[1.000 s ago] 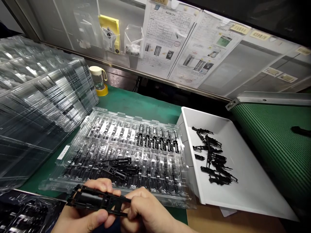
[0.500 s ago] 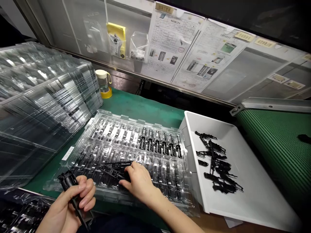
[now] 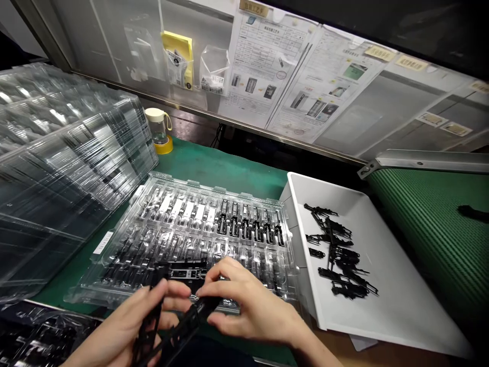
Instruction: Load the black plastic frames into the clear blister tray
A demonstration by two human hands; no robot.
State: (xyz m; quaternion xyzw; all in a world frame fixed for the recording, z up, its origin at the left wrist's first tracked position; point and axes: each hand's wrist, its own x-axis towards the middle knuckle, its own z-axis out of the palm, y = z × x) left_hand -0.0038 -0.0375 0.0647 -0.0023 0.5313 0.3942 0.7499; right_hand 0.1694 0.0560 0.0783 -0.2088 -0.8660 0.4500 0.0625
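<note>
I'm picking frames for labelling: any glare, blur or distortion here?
Head view: glare streaks the stacked clear plastic trays; both hands and the black plastic frame they hold look slightly motion-blurred; straight edges bow towards the corners.

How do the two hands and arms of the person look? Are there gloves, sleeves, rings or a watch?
Both the left hand and the right hand are bare: no gloves and no finger cots. No ring shows on the fingers in view. The right forearm is uncovered up to the picture's edge, with no sleeve, watch or strap. The left wrist is mostly out of view.
</note>
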